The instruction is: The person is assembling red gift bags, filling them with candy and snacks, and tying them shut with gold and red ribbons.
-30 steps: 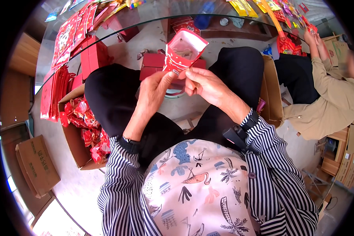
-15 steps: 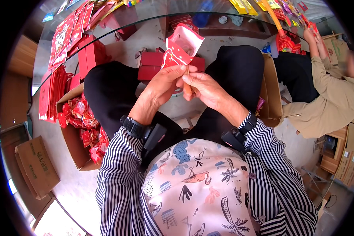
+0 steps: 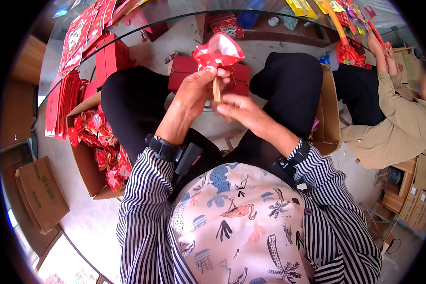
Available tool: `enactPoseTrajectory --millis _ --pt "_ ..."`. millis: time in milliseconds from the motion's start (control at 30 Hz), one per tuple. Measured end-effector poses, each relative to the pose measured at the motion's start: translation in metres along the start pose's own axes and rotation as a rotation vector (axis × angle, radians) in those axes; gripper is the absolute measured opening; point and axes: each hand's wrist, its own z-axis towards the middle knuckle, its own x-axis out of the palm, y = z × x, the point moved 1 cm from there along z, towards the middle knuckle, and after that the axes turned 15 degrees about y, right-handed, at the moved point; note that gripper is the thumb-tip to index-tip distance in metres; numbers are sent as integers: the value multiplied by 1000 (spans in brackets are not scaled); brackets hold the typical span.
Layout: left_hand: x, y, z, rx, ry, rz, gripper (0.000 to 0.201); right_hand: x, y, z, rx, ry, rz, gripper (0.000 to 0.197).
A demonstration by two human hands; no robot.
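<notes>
A small red patterned bag [image 3: 217, 53] with a pale inside stands above my lap, its wide mouth flared upward. My left hand [image 3: 194, 94] is closed around its gathered neck, thumb pressed on the front. From that neck a narrow tan strip [image 3: 216, 90] hangs down. Just below and to the right is my right hand [image 3: 246, 113], its fingertips pinched at the strip's lower end and slightly smeared by motion. Whatever lies inside the bag does not show.
A carton [image 3: 86, 163] of filled red bags stands at my left, another carton [image 3: 330, 113] at my right. Red boxes [image 3: 179, 71] lie beyond my knees. A glass tabletop [image 3: 180, 10] carries red packets [image 3: 78, 35]. A person [image 3: 393, 113] works at the far right.
My right hand has come down and away from the bag's neck, and the tan strip now shows stretched between the hands. The bag's mouth has tipped and spread wider.
</notes>
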Motion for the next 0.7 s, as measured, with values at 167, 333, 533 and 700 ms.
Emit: enactPoseTrajectory --millis 167,333,533,700 --pt "4 1 -1 -17 -9 42 26 -15 16 10 -106 -60 250 33" --pt "2 -2 -4 -31 99 22 28 -12 6 25 -108 20 425 32" --pt "-3 -2 -9 -104 143 50 31 -6 -3 25 -88 26 324 30" --pt "1 2 -8 -10 -59 42 26 8 -16 12 -32 68 -270 27"
